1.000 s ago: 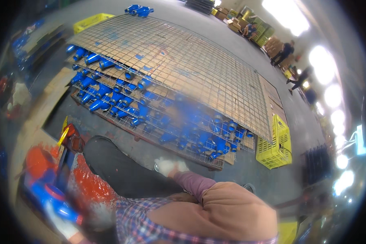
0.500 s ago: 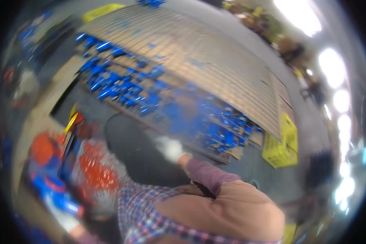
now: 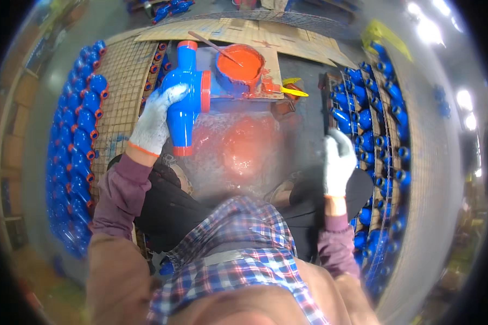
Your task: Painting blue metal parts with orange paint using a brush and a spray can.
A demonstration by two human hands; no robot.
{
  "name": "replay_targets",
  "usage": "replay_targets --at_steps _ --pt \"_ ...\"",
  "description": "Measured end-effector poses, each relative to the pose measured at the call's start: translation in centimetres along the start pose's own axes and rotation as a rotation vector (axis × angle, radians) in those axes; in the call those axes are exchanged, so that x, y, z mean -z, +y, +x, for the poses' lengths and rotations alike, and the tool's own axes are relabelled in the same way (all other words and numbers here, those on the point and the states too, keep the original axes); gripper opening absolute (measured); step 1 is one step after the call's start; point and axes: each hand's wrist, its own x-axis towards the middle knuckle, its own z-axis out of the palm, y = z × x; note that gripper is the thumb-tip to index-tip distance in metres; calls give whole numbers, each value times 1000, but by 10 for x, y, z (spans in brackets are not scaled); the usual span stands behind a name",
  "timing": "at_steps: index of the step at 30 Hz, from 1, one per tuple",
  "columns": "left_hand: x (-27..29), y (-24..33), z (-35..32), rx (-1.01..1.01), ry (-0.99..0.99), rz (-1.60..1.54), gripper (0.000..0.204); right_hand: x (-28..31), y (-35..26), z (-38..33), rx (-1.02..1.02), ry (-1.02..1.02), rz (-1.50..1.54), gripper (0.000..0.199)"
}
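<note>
Clamping the white-gloved left hand [image 3: 156,118] around the body of a blue fitting [image 3: 182,122] between ten and eleven o'clock, with red ends pointing to twelve, three and six. Holding the gloved right hand [image 3: 339,162] out at three o'clock, well apart from that fitting, near a rack of more blue fittings [image 3: 365,142]. Curling its fingers, though cannot fairly tell at this angle whether closed on something small or on nothing. See at twelve o'clock a pot of red paint [image 3: 229,85], with a brown stick [image 3: 213,47] leaning in it, and at one o'clock a yellow handle [image 3: 295,92]. See also, at nine o'clock, red-ended blue fittings [image 3: 82,142] lined up along a wire mesh [image 3: 120,81].
</note>
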Motion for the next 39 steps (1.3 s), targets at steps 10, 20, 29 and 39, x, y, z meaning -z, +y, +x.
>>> replay_targets --at_steps 10,20,29,39 --pt "22 -4 -17 108 233 8 43 -125 195 168 -906 -7 726 4" --pt "27 -5 -14 86 169 136 54 -164 179 191 -517 -238 342 12" --pt "31 -16 -14 35 75 257 57 -150 86 176 -120 86 280 23" --pt "29 -27 -4 -137 228 769 82 -210 38 178 252 -206 -237 34"
